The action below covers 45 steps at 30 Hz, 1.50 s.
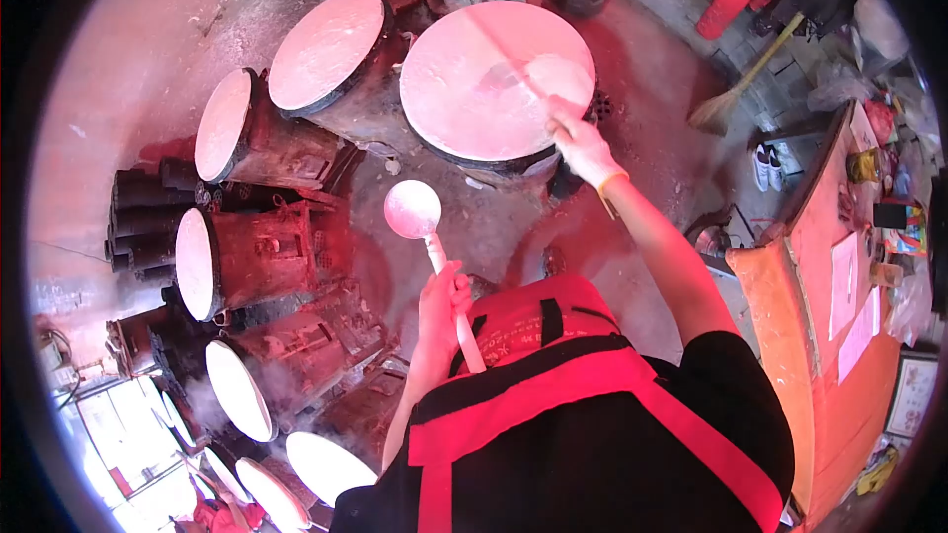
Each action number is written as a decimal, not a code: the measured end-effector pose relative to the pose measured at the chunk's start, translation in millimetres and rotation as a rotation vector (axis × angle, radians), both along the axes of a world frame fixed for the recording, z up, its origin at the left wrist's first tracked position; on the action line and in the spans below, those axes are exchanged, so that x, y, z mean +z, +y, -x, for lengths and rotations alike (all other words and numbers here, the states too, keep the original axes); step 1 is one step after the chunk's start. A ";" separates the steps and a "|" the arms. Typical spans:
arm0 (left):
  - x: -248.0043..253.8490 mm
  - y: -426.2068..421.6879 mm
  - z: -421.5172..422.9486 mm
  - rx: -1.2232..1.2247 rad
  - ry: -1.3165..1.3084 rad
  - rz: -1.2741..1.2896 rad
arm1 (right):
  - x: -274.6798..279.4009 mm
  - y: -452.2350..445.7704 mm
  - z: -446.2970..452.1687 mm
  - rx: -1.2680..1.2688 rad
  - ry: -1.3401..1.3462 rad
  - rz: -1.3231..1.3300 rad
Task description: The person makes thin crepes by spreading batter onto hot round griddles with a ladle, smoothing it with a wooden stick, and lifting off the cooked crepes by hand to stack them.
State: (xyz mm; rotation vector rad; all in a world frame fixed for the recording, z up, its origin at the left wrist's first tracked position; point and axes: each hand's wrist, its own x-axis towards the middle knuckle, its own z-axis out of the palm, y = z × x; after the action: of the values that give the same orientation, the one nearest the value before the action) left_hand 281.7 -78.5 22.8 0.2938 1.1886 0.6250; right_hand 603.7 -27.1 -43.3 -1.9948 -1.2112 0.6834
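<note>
My left hand (441, 304) is closed around the pale handle of a ladle (412, 209), whose round, whitish bowl points away from me. The handle's lower end reaches down to my red apron (548, 321). At the near right edge of a large round griddle (472, 158), my right hand (581, 146) grips a long, thin stick-like tool (509, 57), smeared by motion. It slants up and left across the griddle. A pale layer (444, 84) covers the griddle top, with a whiter round patch (561, 77) near the tool. What the tool's end looks like is unclear.
More round-topped stoves curve along the left, including one griddle (326, 51) beside mine; steam rises lower left. Dark cylinders (148, 217) are stacked behind them. At right stand an orange-covered table (780, 336) and a broom (746, 79). Another person (227, 513) is at lower left.
</note>
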 end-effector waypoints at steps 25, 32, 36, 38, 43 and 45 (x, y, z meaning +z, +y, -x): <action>18.7 50.1 31.2 -0.311 -0.040 -0.158 | -27.5 7.5 72.5 -0.402 0.852 -0.135; -0.6 79.3 15.1 -0.369 0.021 -0.256 | 11.8 -53.6 67.1 -0.174 0.787 -0.010; -29.8 142.0 -27.0 -0.392 0.054 -0.378 | -40.4 -108.2 70.7 -0.244 0.548 -0.159; -61.3 167.1 -58.7 -0.461 0.147 -0.495 | -52.9 -110.1 78.4 -0.355 0.556 -0.207; -67.4 149.5 -125.6 -0.373 0.220 -0.338 | -13.2 -74.9 126.8 -0.380 1.162 -0.033; -46.7 158.0 -108.9 -0.405 -0.066 -0.246 | -0.1 -66.4 129.8 -0.298 1.281 0.033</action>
State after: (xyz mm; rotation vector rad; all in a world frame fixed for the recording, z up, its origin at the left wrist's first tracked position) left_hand 390.6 79.5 -23.9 0.6976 0.9518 0.4201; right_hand 473.9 -93.5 -43.4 -1.2209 -0.1218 1.4629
